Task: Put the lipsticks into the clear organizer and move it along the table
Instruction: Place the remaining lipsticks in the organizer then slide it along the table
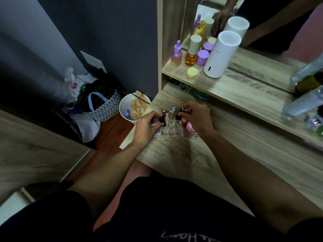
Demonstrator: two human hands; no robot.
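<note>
A clear acrylic organizer with a grid of square compartments (172,131) sits on the wood-grain table, toward its left edge. In its back row, at about 12 o'clock, a slim clear-capped lipstick tube (172,111) stands upright; a dark red lipstick tube (163,114) stands at 10 o'clock and a black-cased lipstick (179,116) at 1 o'clock. A pink rounded lipstick (189,127) lies touching the organizer at 3 o'clock.

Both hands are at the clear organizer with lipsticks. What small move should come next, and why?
Probably lower each lipstick into a slot. The left hand pinches a dark lipstick at the clear organizer's left edge, and the right hand holds another at its right side; front slots look empty.
</note>
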